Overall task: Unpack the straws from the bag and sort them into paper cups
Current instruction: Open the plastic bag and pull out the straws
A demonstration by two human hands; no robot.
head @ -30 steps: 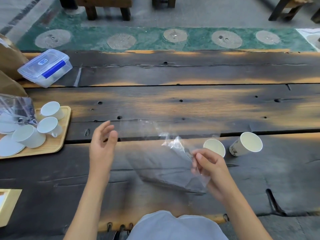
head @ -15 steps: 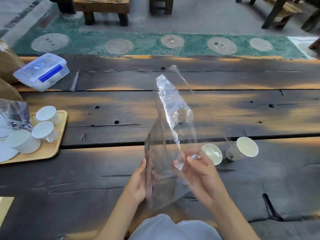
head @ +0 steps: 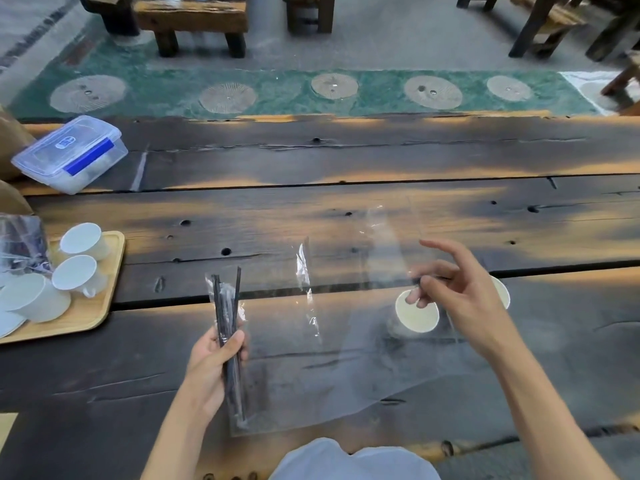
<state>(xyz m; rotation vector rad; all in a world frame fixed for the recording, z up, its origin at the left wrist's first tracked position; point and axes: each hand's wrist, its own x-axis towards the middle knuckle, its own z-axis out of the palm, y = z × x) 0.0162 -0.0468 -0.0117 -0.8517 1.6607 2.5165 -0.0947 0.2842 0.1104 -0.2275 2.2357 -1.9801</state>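
Note:
A bundle of thin black straws (head: 225, 317) stands nearly upright inside the left edge of a clear plastic bag (head: 329, 358). My left hand (head: 213, 365) grips the straws through the plastic. The bag is stretched wide and flat over the dark wooden table (head: 346, 161). My right hand (head: 464, 299) pinches its far right edge between thumb and forefinger, the other fingers spread. A paper cup (head: 419, 318) stands open just below that hand, seen through the plastic. A second paper cup (head: 502, 292) is mostly hidden behind it.
A wooden tray (head: 104, 306) with white cups sits at the left, next to a crumpled plastic bag (head: 20, 244). A clear lidded box (head: 72, 150) with a blue clip lies at the far left. Wooden benches stand beyond the table.
The bag was held upright between both hands; now it is pulled flat and wide. My left hand has moved left onto the straws, and my right hand has moved right over the cups.

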